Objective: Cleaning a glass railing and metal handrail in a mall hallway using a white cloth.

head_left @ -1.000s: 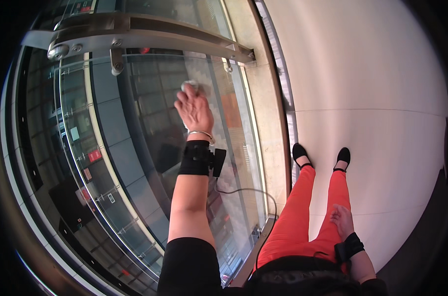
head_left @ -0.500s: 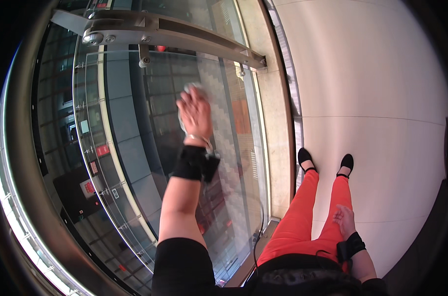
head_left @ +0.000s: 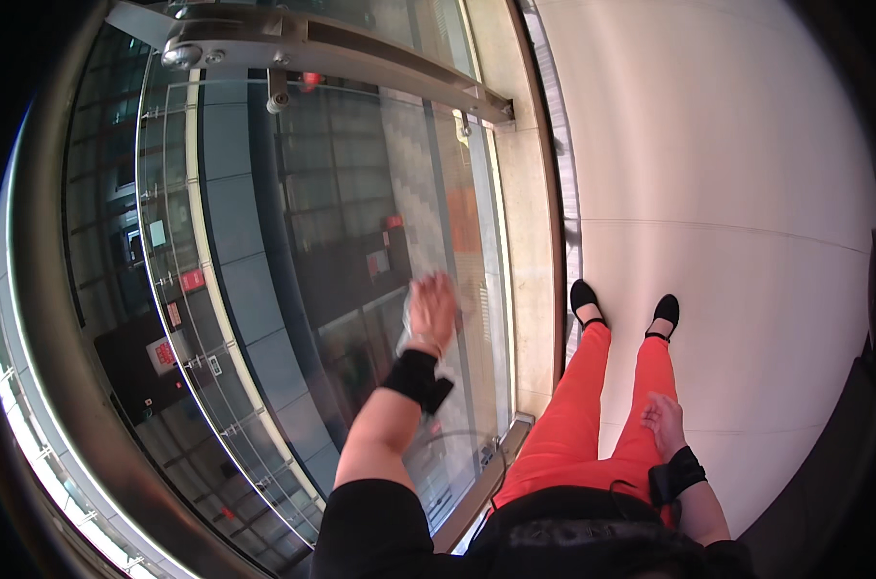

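Observation:
My left hand reaches out over a clear glass panel, its back toward me and the fingers stretched and close together. A pale, see-through-looking cloth shows along its edge, pressed between palm and glass; blur leaves its exact kind uncertain. A black band with a small box circles that wrist. My right hand hangs in front of my red trousers, fingers loosely curled and slightly apart, with nothing seen in it. Another black band wraps the right wrist.
A thick metal bracket arm with round fittings crosses above the glass. Along the panel's right side runs a stone ledge, then the pale tiled floor under my feet. A curved metal rail borders the left.
My left hand has slid down and to the right across the glass, toward my body, with the pale cloth under it. My right hand stays nearly in place.

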Tool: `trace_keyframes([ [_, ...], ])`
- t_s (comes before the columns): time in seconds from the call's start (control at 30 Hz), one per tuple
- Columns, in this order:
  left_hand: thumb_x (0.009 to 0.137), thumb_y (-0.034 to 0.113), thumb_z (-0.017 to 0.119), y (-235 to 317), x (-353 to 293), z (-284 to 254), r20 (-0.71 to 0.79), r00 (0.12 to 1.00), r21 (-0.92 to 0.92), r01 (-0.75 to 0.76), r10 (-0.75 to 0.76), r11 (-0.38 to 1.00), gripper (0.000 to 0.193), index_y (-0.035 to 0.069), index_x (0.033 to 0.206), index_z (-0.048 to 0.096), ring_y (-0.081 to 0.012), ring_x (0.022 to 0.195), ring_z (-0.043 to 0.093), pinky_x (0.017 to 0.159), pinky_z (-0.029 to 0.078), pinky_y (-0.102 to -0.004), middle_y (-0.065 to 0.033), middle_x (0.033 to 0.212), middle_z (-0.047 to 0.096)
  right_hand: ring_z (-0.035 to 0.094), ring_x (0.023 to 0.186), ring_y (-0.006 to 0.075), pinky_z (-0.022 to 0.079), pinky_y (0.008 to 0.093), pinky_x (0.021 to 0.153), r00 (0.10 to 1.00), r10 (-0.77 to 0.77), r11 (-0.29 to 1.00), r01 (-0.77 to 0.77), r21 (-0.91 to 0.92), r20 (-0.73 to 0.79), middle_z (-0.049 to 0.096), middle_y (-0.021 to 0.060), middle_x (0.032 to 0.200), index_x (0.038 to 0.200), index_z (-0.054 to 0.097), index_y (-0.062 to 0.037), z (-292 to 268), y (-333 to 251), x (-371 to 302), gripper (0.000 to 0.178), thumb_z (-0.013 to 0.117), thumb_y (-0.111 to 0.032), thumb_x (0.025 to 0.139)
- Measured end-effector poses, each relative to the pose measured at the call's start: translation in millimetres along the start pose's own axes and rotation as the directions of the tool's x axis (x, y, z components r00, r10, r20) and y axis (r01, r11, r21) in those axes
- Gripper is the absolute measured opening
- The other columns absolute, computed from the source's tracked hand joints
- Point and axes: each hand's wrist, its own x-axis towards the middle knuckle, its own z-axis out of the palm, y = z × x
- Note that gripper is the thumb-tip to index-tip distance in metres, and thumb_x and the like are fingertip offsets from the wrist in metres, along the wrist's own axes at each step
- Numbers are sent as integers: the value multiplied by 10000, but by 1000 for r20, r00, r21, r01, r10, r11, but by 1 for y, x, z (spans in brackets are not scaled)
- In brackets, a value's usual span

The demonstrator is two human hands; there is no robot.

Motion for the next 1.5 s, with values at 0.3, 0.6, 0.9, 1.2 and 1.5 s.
trace_keyframes([
  [0.3, 796, 139, 496, -5, 35, 8, -184, 981, 203, 105, -67, 974, 356, -20, 1108, 560, -288, 1086, 468, 938, 356, -426, -108, 1112, 535, 569, 634, 134, 492, 262, 588, 998, -42, 998, 44, -45, 43, 560, 33, 709, 1043, 570, -37, 4, -10, -2, 249, 460, -239, 946],
  [0.6, 704, 55, 563, -27, -42, -61, -129, 965, -44, 224, -228, 974, 274, 43, 970, 624, -273, 971, 464, 790, 376, -388, -131, 1139, 491, 556, 627, 127, 488, 254, 588, 995, -70, 991, 77, -109, 75, 558, 32, 715, 1041, 571, -36, 0, -28, -5, 244, 470, -235, 943],
  [0.9, 731, 75, 555, -20, -109, -84, -107, 954, -65, 276, -281, 959, 287, -6, 1000, 611, -279, 992, 457, 833, 368, -375, -119, 1135, 485, 569, 621, 127, 488, 248, 578, 995, -41, 982, 57, -182, 92, 565, 32, 705, 1006, 574, -41, -10, -48, -5, 218, 485, -224, 928],
  [1.2, 709, 91, 567, -62, -148, -153, -216, 766, -170, 581, -606, 796, 365, 109, 1067, 635, -281, 1062, 441, 799, 356, -403, -74, 1256, 450, 563, 615, 131, 485, 249, 573, 992, 2, 967, 30, -252, 127, 556, 28, 694, 973, 560, -64, -27, -56, -5, 173, 537, -215, 892],
  [1.5, 776, 125, 542, -21, -187, -118, -147, 799, -162, 563, -584, 811, 242, 88, 993, 641, -294, 1057, 430, 788, 358, -402, -89, 1243, 468, 562, 602, 132, 490, 262, 557, 991, -10, 968, 43, -246, 132, 553, 32, 694, 959, 567, -65, -29, -24, 0, 185, 533, -238, 901],
])
